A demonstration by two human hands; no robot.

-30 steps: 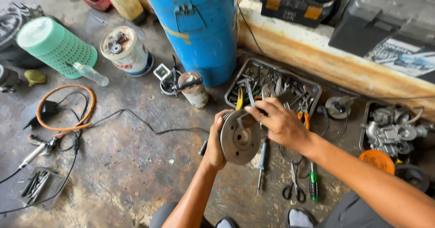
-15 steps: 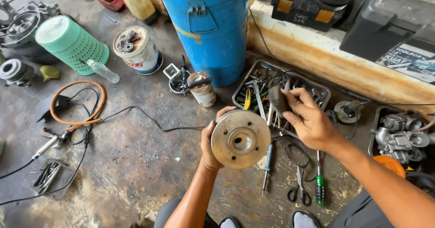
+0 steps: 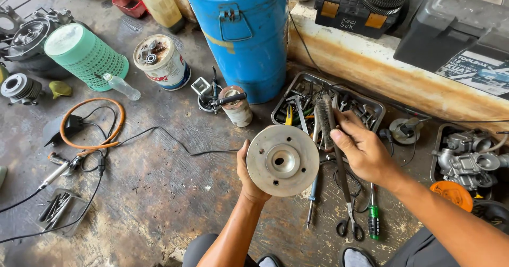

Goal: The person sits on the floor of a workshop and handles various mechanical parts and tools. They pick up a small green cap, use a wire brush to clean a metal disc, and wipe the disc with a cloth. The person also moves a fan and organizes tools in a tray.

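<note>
I hold one round metal disc [image 3: 282, 160] at the centre of the frame, its flat face turned up toward me, its hub hole in the middle. My left hand [image 3: 248, 178] grips it from the lower left edge, fingers wrapped behind the rim, thumb on the near side. Just to the right of the disc, my right hand [image 3: 362, 149] is closed round the handle of one wire brush [image 3: 324, 120]. The brush's long axis runs nearly upright in the frame, bristle end pointing to the top, handle running down through my palm. The bristles stand just beside the disc's upper right rim, close to it, though I cannot tell whether they touch. So the right hand is the one nearer the disc's free edge, and the disc lies to the left of the brush.

Behind the brush sits one grey tool tray [image 3: 375, 107] full of pliers and wrenches. On the floor [image 3: 159, 187] below my right hand lie one pair of scissors [image 3: 350, 222], one green-handled screwdriver [image 3: 374, 222] and one blue-handled screwdriver [image 3: 313, 193]. At upper centre stands one blue drum [image 3: 244, 33], with one small can [image 3: 237, 107] before it. Farther left are one paint tin [image 3: 161, 63], one green basket [image 3: 85, 55] on its side, and one orange hose loop [image 3: 90, 124].
</note>
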